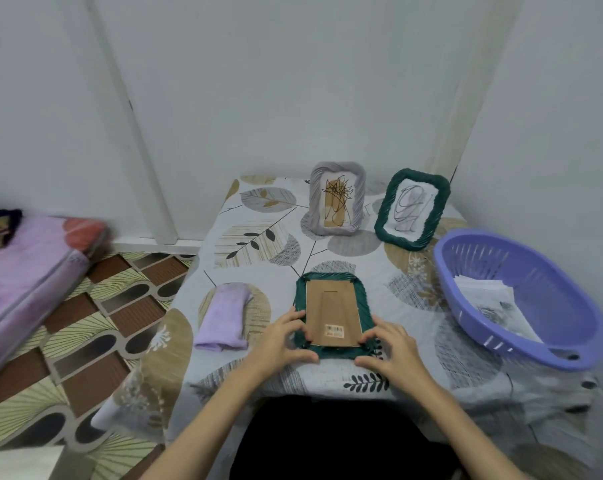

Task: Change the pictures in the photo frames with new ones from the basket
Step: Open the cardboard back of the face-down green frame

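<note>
The leaf-print table point(258, 244) bears three frames, a folded cloth point(224, 315) and basket point(521, 299).

Both hands point(338, 344) on a face-down green frame point(332, 315), brown backing up.

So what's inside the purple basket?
Inside the purple basket lie white paper sheets, one showing a dark printed picture. What lies under the top sheets is covered.

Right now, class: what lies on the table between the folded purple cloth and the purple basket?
In the head view, the face-down green frame lies between the cloth and the basket, with the left hand and right hand touching its near corners.
</note>
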A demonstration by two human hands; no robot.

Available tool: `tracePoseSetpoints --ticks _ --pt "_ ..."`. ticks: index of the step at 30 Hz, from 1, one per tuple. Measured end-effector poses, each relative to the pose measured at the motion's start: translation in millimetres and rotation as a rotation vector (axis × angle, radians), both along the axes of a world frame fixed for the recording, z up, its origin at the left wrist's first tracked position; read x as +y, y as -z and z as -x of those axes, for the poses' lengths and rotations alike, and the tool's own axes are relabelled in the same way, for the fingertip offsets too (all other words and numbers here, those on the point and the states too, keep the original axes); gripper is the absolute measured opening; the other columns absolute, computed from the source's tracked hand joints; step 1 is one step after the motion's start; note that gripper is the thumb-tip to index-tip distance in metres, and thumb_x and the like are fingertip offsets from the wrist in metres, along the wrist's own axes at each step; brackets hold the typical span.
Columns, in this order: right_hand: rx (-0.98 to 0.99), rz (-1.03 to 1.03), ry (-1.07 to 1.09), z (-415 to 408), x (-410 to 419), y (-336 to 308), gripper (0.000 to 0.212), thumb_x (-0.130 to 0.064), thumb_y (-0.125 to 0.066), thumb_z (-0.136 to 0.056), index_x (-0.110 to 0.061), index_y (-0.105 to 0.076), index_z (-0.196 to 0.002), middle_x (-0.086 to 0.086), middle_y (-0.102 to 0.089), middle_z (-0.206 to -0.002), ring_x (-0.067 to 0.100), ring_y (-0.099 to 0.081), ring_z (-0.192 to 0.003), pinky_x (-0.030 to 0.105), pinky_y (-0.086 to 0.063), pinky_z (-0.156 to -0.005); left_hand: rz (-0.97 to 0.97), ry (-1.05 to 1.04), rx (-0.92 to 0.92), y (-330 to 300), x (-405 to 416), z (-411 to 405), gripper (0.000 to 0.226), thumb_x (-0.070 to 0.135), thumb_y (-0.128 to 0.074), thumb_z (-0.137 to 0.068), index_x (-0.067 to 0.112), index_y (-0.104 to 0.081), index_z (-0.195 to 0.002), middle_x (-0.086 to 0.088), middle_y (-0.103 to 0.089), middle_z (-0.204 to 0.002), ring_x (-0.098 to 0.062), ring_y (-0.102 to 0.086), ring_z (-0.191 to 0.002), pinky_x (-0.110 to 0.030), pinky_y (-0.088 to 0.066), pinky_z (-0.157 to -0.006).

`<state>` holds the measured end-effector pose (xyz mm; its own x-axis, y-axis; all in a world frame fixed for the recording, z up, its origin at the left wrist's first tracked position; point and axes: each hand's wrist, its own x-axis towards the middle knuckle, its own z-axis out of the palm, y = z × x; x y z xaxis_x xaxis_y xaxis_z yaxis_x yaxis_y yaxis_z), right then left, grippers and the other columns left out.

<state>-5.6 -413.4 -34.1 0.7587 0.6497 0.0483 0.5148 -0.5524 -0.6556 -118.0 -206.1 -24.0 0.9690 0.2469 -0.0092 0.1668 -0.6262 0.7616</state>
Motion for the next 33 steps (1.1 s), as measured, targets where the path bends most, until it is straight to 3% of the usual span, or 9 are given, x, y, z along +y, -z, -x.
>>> tracePoseSetpoints --ticks 4,7,10,17,21,24,27,30,33 --pt "0.022 -0.005 0.008 1 0 7 0.051 -0.072 -0.048 -0.044 -0.041 -0.055 -0.084 0.002 -0.040 -0.143 0.014 -0.031 -0.134 0.023 -0.014 -0.093 0.024 0.020 0.013 3 2 -2 0.024 0.033 -0.079 -0.066 0.034 -0.057 -0.074 0.005 -0.034 -0.148 -0.015 -0.017 -0.142 -0.047 -0.017 -0.115" --pt "0.005 -0.015 0.011 0 0 10 0.038 -0.072 -0.047 -0.045 -0.051 -0.056 -0.076 0.002 -0.041 -0.143 0.013 -0.032 -0.134 0.022 -0.015 -0.092 0.043 0.034 -0.005 5 2 -2 0.023 0.029 -0.079 -0.067 0.036 -0.057 -0.069 0.002 -0.034 -0.148 -0.015 -0.016 -0.142 -0.040 -0.014 -0.115" --pt "-0.017 -0.016 0.001 -1 1 11 0.038 -0.072 -0.047 -0.047 -0.065 -0.045 -0.085 0.002 -0.041 -0.143 0.013 -0.031 -0.134 0.024 -0.016 -0.093 0.048 0.030 -0.016 6 1 -1 0.021 0.029 -0.079 -0.068 0.034 -0.058 -0.069 0.001 -0.035 -0.148 -0.014 -0.016 -0.142 -0.035 -0.014 -0.113" --pt "0.004 0.013 -0.026 1 1 8 0.031 -0.072 -0.046 -0.050 -0.069 -0.044 -0.081 0.001 -0.035 -0.147 0.011 -0.025 -0.136 0.019 -0.011 -0.089 0.023 0.031 -0.019 9 1 -2 0.018 0.031 -0.078 -0.069 0.029 -0.060 -0.072 0.004 -0.033 -0.149 -0.013 -0.016 -0.141 -0.038 -0.014 -0.113" --pt "0.073 -0.034 -0.074 -7 -3 1 0.038 -0.060 -0.072 -0.055 -0.056 -0.054 -0.089 -0.016 -0.050 -0.124 0.009 -0.035 -0.127 0.027 -0.022 -0.100 0.035 0.056 -0.025 6 13 -5 0.034 0.038 -0.080 -0.063 0.037 -0.058 -0.089 0.005 -0.037 -0.143 -0.007 -0.030 -0.133 -0.034 -0.023 -0.111" --pt "0.153 -0.127 -0.051 -24 -2 -6 0.060 -0.067 -0.069 -0.057 -0.053 -0.049 -0.112 -0.009 -0.053 -0.124 0.009 -0.043 -0.121 0.036 -0.035 -0.106 0.073 -0.012 -0.138 -2 26 -16 0.051 0.032 -0.080 -0.066 0.028 -0.055 -0.110 0.011 -0.049 -0.124 0.007 -0.040 -0.116 -0.022 -0.029 -0.103" --pt "0.150 -0.161 0.018 -45 19 -14 0.042 -0.039 -0.067 -0.079 -0.041 -0.048 -0.117 -0.010 -0.050 -0.128 0.008 -0.043 -0.115 0.033 -0.036 -0.100 -0.006 -0.117 -0.179 -3 36 -37 0.054 0.038 -0.076 -0.071 0.020 -0.054 -0.117 0.008 -0.050 -0.121 -0.003 -0.043 -0.117 -0.019 -0.030 -0.100" --pt "0.030 -0.081 0.053 -65 40 -7 0.035 -0.039 -0.061 -0.085 -0.033 -0.052 -0.118 -0.005 -0.053 -0.125 0.016 -0.045 -0.117 0.039 -0.038 -0.100 -0.208 -0.093 -0.051 10 44 -59 0.065 0.064 -0.056 -0.073 0.024 -0.049 -0.124 0.001 -0.044 -0.136 -0.016 -0.034 -0.131 -0.031 -0.028 -0.107" --pt "-0.044 -0.038 0.077 -78 54 3 0.023 -0.026 -0.058 -0.088 -0.025 -0.059 -0.111 -0.001 -0.055 -0.120 0.021 -0.047 -0.114 0.038 -0.038 -0.097 -0.302 -0.108 0.000 23 49 -75 0.042 0.048 -0.051 -0.088 0.028 -0.048 -0.125 0.003 -0.034 -0.147 -0.021 -0.020 -0.141 -0.038 -0.020 -0.113"
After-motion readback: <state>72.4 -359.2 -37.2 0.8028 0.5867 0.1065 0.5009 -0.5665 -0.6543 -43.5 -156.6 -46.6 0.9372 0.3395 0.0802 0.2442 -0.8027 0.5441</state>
